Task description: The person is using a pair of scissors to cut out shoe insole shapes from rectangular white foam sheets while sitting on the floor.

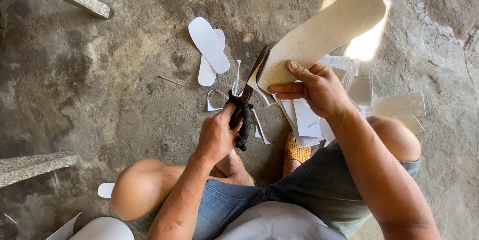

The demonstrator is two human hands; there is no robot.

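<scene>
Cream sheet (pixel 319 33) gripped in right hand (pixel 317 90), left hand (pixel 217 135) clenching scissors (pixel 247 103) just beside

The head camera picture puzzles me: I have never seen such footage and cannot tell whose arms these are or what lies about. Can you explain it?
The camera sits on a person's head and looks straight down, so both arms, the bare knees and the blue denim shorts belong to the wearer, who sits low over a rough grey concrete floor. The left hand grips the black-wrapped handles of a pair of scissors, whose blades meet the edge of a long beige sheet of stiff board. The right hand holds that sheet up. On the floor lie two white sole-shaped cutouts, thin curled white trimmings and a loose pile of white offcut pieces. An orange woven sandal shows between the knees.
</scene>
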